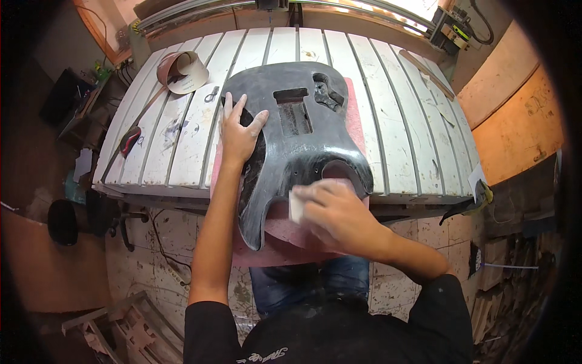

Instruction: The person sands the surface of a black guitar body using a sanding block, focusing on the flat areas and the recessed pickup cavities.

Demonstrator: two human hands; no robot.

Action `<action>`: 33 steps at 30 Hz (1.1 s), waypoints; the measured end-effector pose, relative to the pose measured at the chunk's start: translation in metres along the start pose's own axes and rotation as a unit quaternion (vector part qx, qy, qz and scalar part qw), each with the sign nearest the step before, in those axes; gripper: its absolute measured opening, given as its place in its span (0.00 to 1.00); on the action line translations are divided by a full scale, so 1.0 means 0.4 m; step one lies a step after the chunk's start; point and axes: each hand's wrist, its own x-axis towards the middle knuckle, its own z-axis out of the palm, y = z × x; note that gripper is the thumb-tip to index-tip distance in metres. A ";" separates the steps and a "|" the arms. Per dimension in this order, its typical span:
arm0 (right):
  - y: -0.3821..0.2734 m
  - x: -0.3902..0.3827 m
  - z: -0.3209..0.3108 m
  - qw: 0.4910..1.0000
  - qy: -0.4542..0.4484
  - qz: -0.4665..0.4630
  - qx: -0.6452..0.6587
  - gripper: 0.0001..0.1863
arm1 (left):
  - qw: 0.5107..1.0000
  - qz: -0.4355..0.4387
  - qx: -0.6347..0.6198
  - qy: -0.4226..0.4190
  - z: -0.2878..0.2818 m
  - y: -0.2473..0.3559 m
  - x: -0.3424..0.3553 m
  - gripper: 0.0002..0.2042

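Note:
A dark grey electric guitar body (297, 147) lies on a pink mat (357, 115) at the table's near edge, its two horns toward me. White dust streaks its surface, and routed cavities show in its far half. My left hand (241, 130) rests with spread fingers on the left edge of the body. My right hand (333, 209), slightly blurred, is closed around a pale folded piece of sandpaper (296, 207) beside the neck end, between the horns. The fingers cover part of the sandpaper; whether it touches the wood I cannot tell.
The white slatted table (400, 139) bears a curled brown-backed sandpaper roll (182, 73) at the far left and a red and black tool (129, 141) nearer. A wooden strip (427, 74) lies far right. Machine rails (388, 15) span the back. A wooden frame (130, 327) stands on the floor, lower left.

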 end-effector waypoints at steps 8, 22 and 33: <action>0.135 0.062 -0.010 0.988 0.106 0.105 -0.038 0.07 | 1.000 -0.002 -0.010 0.014 0.012 -0.020 0.000 0.39; 0.067 0.019 0.036 0.993 0.073 0.091 -0.037 0.09 | 1.000 -0.010 -0.010 0.014 0.017 -0.030 -0.001 0.39; 0.120 0.044 0.002 0.984 0.138 0.108 -0.023 0.08 | 0.999 0.005 -0.026 0.028 0.021 -0.023 0.001 0.38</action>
